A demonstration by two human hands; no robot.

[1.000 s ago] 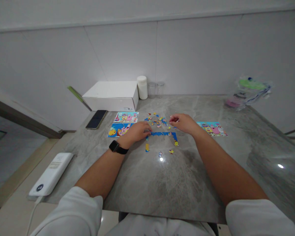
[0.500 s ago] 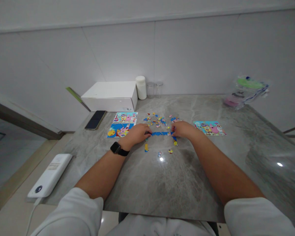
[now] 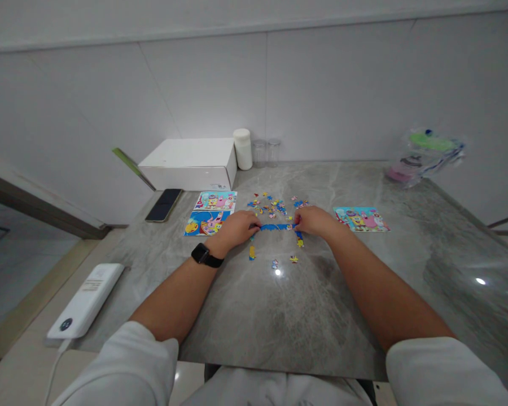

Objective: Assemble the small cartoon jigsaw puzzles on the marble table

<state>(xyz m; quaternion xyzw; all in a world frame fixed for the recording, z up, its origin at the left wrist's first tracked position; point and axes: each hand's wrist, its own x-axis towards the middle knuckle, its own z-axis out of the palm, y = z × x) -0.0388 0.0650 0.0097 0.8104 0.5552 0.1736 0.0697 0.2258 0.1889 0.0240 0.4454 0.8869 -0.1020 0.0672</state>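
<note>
A blue strip of joined puzzle pieces (image 3: 275, 227) lies across the middle of the table. My left hand (image 3: 239, 226) grips its left end between closed fingers. At the other end, my right hand (image 3: 311, 220) pinches the strip. A yellow and blue piece (image 3: 252, 253) is below the left end, and a yellow piece (image 3: 300, 243) hangs below the right end on a short blue column. Nearer to me lie a small pale piece (image 3: 275, 264) and another yellow piece (image 3: 294, 259). Loose puzzle pieces (image 3: 271, 207) are scattered beyond the strip.
Picture cards (image 3: 214, 201) lie at the left, another card (image 3: 361, 219) at the right. Farther back stand a white box (image 3: 190, 163), a white bottle (image 3: 242, 150) and clear glasses (image 3: 273, 153). A phone (image 3: 164, 205), power bank (image 3: 87, 300) and plastic bag (image 3: 425, 155) are farther out.
Both hands and the blue strip have shifted slightly away from me. The yellow piece below the right end has moved slightly up and left.
</note>
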